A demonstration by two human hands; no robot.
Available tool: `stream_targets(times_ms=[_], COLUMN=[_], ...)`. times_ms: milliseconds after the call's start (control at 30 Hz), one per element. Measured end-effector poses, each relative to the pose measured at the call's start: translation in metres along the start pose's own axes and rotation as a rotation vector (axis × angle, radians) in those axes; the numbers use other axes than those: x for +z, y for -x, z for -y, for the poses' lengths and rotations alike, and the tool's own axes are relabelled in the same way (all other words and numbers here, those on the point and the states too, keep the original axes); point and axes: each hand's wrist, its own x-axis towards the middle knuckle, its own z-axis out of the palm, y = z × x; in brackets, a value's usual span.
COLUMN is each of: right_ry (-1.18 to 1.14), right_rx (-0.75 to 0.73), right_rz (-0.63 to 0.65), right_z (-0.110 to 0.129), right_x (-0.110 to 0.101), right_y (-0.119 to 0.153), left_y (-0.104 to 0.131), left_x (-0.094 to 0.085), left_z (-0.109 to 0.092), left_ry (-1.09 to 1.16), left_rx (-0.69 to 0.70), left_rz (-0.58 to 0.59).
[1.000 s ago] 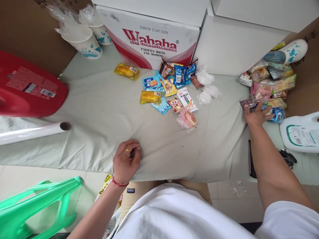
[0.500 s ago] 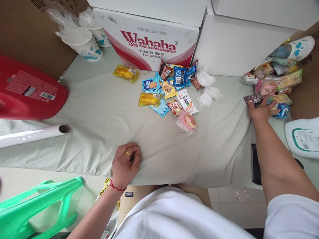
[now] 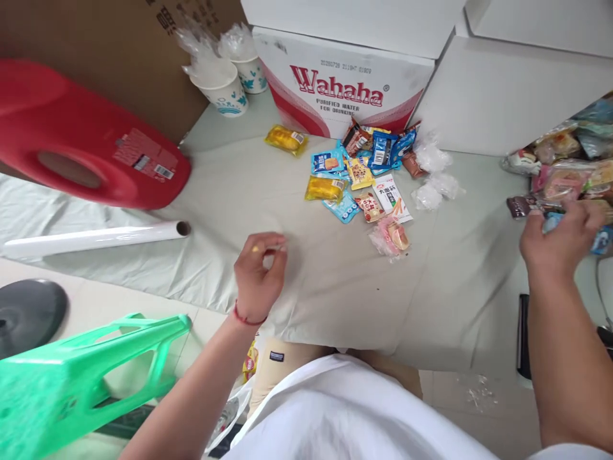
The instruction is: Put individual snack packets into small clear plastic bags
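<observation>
Possibly, the snack pile [image 3: 562,182] on the right end of the desk [image 3: 335,300] could slide apart, since its packets overlap; the right forearm [image 3: 565,358] could also nudge the black case [image 3: 523,335]. The right hand [image 3: 558,239] bends over the pile, near a brown packet [image 3: 523,206]; its fingertips are hidden, so I cannot tell whether its grip pinches anything. The left hand [image 3: 261,275] is loosely curled, nothing visible in it; whether its tips meet is unclear.

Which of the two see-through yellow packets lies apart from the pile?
The back-left yellow packet, near the Wahaha box; the front yellow packet overlaps a light-blue packet.
</observation>
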Motion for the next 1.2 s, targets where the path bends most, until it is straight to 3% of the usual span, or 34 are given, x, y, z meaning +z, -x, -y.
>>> stream_targets(times_ms=[100, 200, 267, 367, 500, 633, 733, 833, 967, 1033, 1100, 1200], right_ry=[-0.374, -0.588, -0.643, -0.648, -0.626, -0.840, -1.026, -1.146, -1.298, -1.317, -1.328, -1.367], right_rx=[0.072, 0.072, 0.094, 0.018, -0.137, 0.117, 0.324, 0.479, 0.697, 0.746, 0.757, 0.681], right_rz=[0.150, 0.225, 0.250, 0.330, 0.483, 0.495, 0.491, 0.403, 0.066, -0.041, -0.057, 0.041], right_z=[0.080, 0.158, 0.196, 0.227, 0.233, 0.223, 0.219, 0.219, 0.215, 0.208, 0.201, 0.198], right_x=[-0.049, -0.085, -0.090, -0.076, -0.045, -0.030, -0.030, -0.034, -0.035, -0.031, -0.025, -0.023], right_y=[0.041, 0.078, 0.093, 0.102, 0.108, 0.114, 0.117, 0.115, 0.106, 0.098, 0.087, 0.067], left_y=[-0.052, -0.096, -0.108, -0.102, -0.084, -0.087, -0.092, -0.091, -0.090, -0.090, -0.090, -0.089], left_x=[0.028, 0.074, 0.105, 0.136, 0.141, 0.136, 0.136, 0.136, 0.135, 0.137, 0.139, 0.140], left_z=[0.009, 0.025, 0.029, 0.023, 0.014, 0.017, 0.017, 0.015, 0.017, 0.019, 0.020, 0.018], left_ry=[0.031, 0.143, 0.235, 0.240, 0.122, 0.022, -0.030, -0.042, 0.035, 0.070, 0.115, 0.183], left_rx=[0.056, -0.009, -0.076, -0.080, 0.062, 0.049, 0.135, 0.197, 0.191, 0.226, 0.282, 0.329], left_rz=[-0.013, -0.038, -0.068, -0.024, 0.016, 0.020, 0.118, 0.201, 0.088, 0.044, 0.048, 0.063])
